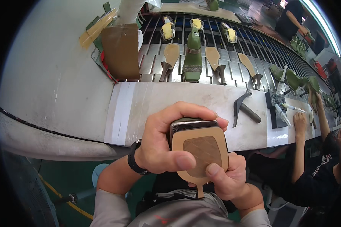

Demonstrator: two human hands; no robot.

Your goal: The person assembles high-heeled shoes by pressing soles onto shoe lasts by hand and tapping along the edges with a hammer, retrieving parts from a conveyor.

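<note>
A square-toed shoe with a tan sole (218, 151) is in both my hands, its underside turned up toward me and a darker brown patch set in the middle of the sole. My left hand (159, 132) wraps round the shoe's left and far sides, its thumb lying over the sole. At the lower right, my right hand (229, 181) grips the edge with its thumb pressed on the sole. The upper is mostly hidden; only a dark layered edge shows at the far side. A narrow tan strip points down toward my lap.
Black pincers (241, 108) lie on the pale ledge, beside a dark block (278, 113) with several syringes. Beyond runs a slatted conveyor (235, 64) carrying a green heeled sandal (193, 56) and tan heeled soles (213, 56). A co-worker's hand (300, 123) rests at right. A brown board (120, 53) stands at left.
</note>
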